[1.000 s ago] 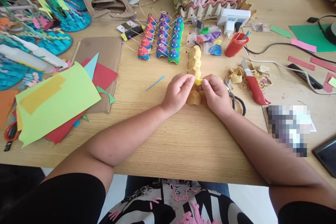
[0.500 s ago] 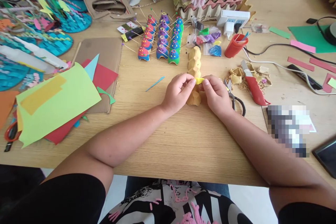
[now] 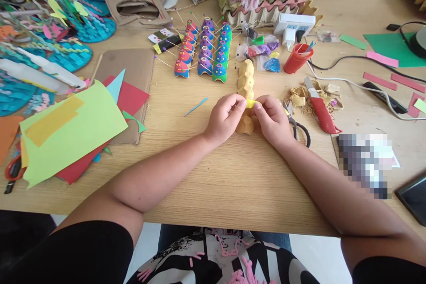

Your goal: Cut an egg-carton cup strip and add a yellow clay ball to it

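A small yellow piece (image 3: 250, 104) is pinched between both hands, its material too small to tell. My left hand (image 3: 226, 117) grips its left end between thumb and fingers. At the right end, the thumb and fingers of my right hand (image 3: 273, 117) are closed on it. Below and behind the hands lies a bare tan egg-carton strip (image 3: 246, 80), its middle partly hidden. Beyond stand three painted carton strips, one red (image 3: 182, 68), one purple (image 3: 205, 65) and one green-blue (image 3: 220, 71), with pins sticking out.
Black-handled scissors (image 3: 303, 133) lie beside my right hand. Further right are a red-handled knife (image 3: 322, 113) and carton scraps. A red cup (image 3: 296, 60) stands behind. A thin blue tool (image 3: 196, 106) lies left of my hands, near coloured paper (image 3: 73, 137) and cardboard (image 3: 126, 66).
The yellow piece looks slightly longer and straighter between my fingers. Both hands stay in nearly the same place, and the view has shifted very slightly.
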Demonstrator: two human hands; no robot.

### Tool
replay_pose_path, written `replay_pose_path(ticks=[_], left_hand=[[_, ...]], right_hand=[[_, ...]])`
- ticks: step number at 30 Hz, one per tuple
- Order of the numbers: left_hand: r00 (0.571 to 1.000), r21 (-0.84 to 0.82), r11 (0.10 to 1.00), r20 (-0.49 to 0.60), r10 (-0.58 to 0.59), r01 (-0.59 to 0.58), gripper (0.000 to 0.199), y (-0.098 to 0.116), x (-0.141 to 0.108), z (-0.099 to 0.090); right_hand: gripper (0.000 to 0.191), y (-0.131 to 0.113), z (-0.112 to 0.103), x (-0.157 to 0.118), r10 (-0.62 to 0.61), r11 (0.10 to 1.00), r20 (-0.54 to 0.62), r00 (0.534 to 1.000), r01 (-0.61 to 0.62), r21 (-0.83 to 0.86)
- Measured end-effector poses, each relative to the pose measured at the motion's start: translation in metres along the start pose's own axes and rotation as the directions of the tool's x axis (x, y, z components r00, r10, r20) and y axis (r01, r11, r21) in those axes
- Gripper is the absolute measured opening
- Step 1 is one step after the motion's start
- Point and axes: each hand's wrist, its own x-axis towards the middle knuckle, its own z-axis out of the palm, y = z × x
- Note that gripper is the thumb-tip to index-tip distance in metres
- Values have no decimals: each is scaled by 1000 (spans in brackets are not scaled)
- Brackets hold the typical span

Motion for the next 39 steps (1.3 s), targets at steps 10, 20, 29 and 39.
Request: replay_pose_path(ticks=[10,20,29,39], left_hand=[[1000,-7,1000,8,18,-18,48,-1,1,0],[999,5,999,34,38,-38,41,5,1,-2],[998,2,999,46,52,-52,44,5,1,-2],[999,-25,1000,39,5,-4,61,6,1,-1]], right_hand=[[61,0,0,0,-18,1000,4,1000,18,4],[61,1,-5,1,-65,997,68,996,68,-46],[57,-4,-7,3,-122,992,124,985,126,-27],[61,-1,-7,2,-64,997,94,994,68,-39]])
